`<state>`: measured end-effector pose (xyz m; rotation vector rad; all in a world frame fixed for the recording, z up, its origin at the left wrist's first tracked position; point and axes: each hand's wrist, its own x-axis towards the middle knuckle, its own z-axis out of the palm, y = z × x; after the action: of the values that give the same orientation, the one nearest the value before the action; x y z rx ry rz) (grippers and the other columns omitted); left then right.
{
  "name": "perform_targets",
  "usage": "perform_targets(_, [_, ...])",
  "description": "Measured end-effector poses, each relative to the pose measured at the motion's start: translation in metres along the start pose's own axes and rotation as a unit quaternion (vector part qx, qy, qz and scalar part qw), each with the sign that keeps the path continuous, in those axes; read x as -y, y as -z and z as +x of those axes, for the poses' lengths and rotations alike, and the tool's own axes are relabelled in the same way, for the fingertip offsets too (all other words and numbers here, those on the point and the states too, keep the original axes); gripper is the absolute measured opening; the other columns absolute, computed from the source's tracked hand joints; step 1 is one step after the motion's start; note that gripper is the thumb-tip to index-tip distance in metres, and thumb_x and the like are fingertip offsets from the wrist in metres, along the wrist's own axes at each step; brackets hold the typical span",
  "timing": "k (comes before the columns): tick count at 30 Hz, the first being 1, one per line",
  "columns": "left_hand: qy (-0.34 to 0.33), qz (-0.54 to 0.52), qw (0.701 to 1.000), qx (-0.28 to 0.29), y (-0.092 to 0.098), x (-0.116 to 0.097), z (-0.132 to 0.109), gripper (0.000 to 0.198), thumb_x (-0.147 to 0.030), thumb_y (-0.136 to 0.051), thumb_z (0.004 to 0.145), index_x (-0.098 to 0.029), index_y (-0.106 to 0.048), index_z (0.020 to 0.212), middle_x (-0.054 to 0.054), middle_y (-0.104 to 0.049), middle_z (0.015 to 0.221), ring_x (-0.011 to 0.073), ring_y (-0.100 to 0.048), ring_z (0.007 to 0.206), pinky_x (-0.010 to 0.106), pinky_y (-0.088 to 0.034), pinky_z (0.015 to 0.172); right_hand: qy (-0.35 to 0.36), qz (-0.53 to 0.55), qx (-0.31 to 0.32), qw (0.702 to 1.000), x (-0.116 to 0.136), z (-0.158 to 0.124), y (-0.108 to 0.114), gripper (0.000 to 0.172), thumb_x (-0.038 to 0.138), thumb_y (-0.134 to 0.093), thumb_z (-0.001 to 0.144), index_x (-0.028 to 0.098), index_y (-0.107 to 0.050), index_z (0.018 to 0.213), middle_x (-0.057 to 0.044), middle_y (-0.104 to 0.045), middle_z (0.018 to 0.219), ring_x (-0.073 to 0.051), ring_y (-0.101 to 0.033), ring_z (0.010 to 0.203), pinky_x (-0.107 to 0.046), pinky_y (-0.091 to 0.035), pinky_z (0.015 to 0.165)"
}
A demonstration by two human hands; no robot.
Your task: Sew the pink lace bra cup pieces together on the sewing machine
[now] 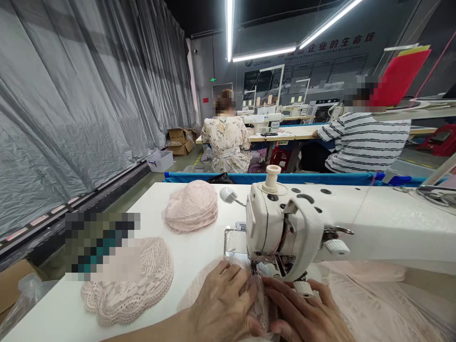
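At the needle area of the white sewing machine (263, 223), both hands are on a sheer, pale pink lace piece (261, 304). My left hand (224, 301) lies left of the needle, its fingers bent over the lace and the thumb lower down against it. Just right of the needle, my right hand (306, 308) grips the lace's other side, fingers close together and partly under the machine head. The fingertips of both hands are partly hidden. More pale pink lace (377, 304) is spread to the right, beneath the machine arm.
Two stacks of pink lace pieces, a nearer one (153, 270) and a farther one (190, 209), lie on the white table (192, 242). A small lamp (228, 194) stands beside the machine. Ahead, a person in a floral top (226, 142) and another in stripes (366, 142) sit at workbenches.
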<state>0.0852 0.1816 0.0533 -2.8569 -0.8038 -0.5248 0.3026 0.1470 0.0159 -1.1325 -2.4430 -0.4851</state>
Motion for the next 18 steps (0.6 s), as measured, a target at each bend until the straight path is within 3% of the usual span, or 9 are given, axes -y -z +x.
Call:
perform_targets(3, [0.016,0.009,1.0,-0.017,-0.011,0.0,0.002,0.053,-0.057,-0.056,0.081,-0.011,-0.054,0.107,0.008,-0.06,0.098,0.0209,-0.055,0.088,0.036,-0.045,0.078,0.007,-0.031,0.025,0.999,-0.002,0.008,0.001,0.036,0.046,-0.044,0.092,0.022,-0.059,0.114,-0.002,-0.066,0.114,-0.022,-0.063,0.09,-0.036,-0.037,0.073])
perform_targets(7, [0.016,0.024,0.999,-0.043,-0.018,-0.001,0.0,0.043,-0.051,-0.058,0.082,-0.01,-0.059,0.097,0.007,-0.06,0.09,0.0208,-0.054,0.087,0.036,-0.046,0.079,0.043,-0.053,-0.015,0.998,-0.001,0.016,0.006,0.05,0.056,-0.034,0.092,0.018,-0.063,0.106,-0.007,-0.07,0.105,-0.022,-0.065,0.082,-0.035,-0.038,0.066])
perform_targets(12, [-0.005,-0.023,0.997,-0.071,-0.011,-0.005,-0.002,0.031,-0.041,-0.053,0.089,-0.012,-0.059,0.08,0.006,-0.06,0.088,0.0176,-0.055,0.086,0.034,-0.042,0.086,0.034,0.046,0.034,0.998,0.004,0.011,0.016,0.052,0.063,-0.033,0.088,0.023,-0.063,0.104,-0.004,-0.068,0.11,-0.022,-0.064,0.088,-0.038,-0.039,0.077])
perform_targets(15, [-0.025,-0.077,0.996,-0.034,0.001,-0.005,-0.002,0.039,-0.051,-0.052,0.087,-0.012,-0.057,0.082,0.004,-0.061,0.087,0.0156,-0.054,0.081,0.033,-0.042,0.083,0.015,0.142,0.022,0.989,0.008,0.007,0.016,0.052,0.066,-0.03,0.087,0.025,-0.062,0.094,-0.001,-0.068,0.108,-0.018,-0.064,0.084,-0.034,-0.038,0.077])
perform_targets(18, [-0.028,-0.088,0.995,0.049,0.014,-0.005,-0.002,0.045,-0.058,-0.058,0.078,-0.013,-0.055,0.086,0.003,-0.059,0.085,0.0174,-0.053,0.08,0.034,-0.041,0.075,0.016,0.173,-0.031,0.984,0.012,0.008,0.012,0.037,0.057,-0.045,0.087,0.024,-0.061,0.091,0.002,-0.071,0.098,-0.015,-0.064,0.08,-0.029,-0.038,0.072])
